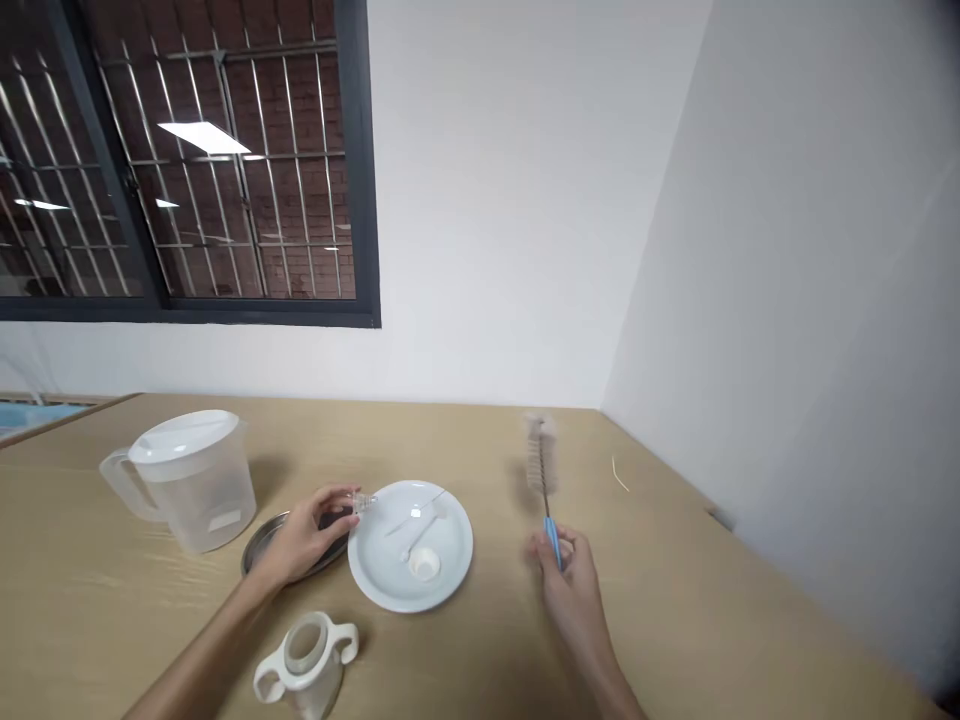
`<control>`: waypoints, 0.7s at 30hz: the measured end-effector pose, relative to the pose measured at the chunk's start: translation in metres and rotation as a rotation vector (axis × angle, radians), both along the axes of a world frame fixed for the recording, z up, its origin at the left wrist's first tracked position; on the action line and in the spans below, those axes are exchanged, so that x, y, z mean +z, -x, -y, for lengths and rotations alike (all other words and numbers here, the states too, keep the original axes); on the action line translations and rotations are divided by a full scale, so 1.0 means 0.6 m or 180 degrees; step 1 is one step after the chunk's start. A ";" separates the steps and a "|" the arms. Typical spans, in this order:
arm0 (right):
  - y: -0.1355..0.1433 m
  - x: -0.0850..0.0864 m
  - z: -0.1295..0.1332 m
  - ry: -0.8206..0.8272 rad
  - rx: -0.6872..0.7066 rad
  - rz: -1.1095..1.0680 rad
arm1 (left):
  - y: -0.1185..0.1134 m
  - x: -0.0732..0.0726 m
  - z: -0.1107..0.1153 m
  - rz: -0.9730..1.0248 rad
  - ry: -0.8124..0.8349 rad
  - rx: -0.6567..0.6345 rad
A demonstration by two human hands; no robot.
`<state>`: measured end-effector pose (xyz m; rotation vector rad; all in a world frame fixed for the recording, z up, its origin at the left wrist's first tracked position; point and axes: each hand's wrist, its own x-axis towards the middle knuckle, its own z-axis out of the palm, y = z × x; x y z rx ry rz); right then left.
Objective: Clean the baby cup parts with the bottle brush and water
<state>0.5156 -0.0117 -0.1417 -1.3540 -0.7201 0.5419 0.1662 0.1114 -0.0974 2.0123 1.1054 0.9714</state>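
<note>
In the right hand [568, 572], held the brush [541, 468] by its blue handle [553, 540], with fingers curled round it and almost no gap left. Pointed the bristles up toward the far side, well apart and to the right of the white plate [375, 572]. In the left hand [304, 540], pinched a small clear piece [364, 502] between thumb and fingertips, with the hand just partly spread. Kept it by the plate's left edge, above the dark round dish [259, 543]. Looked too blurry to name for sure.

Seemed easiest to drop the small clear piece, being smooth and held just at the tips. Could have fallen into the dish, onto the plate or down on the surface [465, 665], then rolled off. Might have bumped the plate's edge too, with a low left hand, and shaken the thin stick [397, 527] or the little white cap [424, 565].

With the brush, could have poked too hard or come in crooked, and so pushed the clear piece out of that small pinch. Might also have knocked the two-handled cup [313, 685], near and left, with a careless left arm. Looked less risky for the big jug [214, 505], far left.
</note>
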 end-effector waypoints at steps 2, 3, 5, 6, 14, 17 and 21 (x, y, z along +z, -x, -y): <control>-0.004 -0.003 0.005 0.0176 -0.0136 0.0249 | -0.002 -0.010 -0.006 0.0247 0.0115 0.0030; -0.005 -0.003 0.008 0.0300 -0.0166 0.0376 | -0.003 -0.015 -0.007 0.0364 0.0163 0.0047; -0.003 0.001 0.015 0.0504 -0.0120 0.0635 | -0.004 -0.025 -0.005 0.0592 0.0247 0.0090; 0.000 0.006 0.017 0.0591 -0.0052 0.0750 | -0.004 -0.030 -0.003 0.0703 0.0290 0.0115; 0.058 0.083 -0.014 0.0293 0.0582 0.2405 | 0.010 -0.042 0.007 0.1350 0.0803 0.0401; 0.082 0.078 -0.024 0.0248 0.0505 0.2745 | 0.012 -0.041 0.011 0.1527 0.0883 0.0543; 0.097 0.030 -0.017 -0.0180 0.0429 0.2851 | 0.010 -0.042 0.022 0.1730 0.0881 0.0655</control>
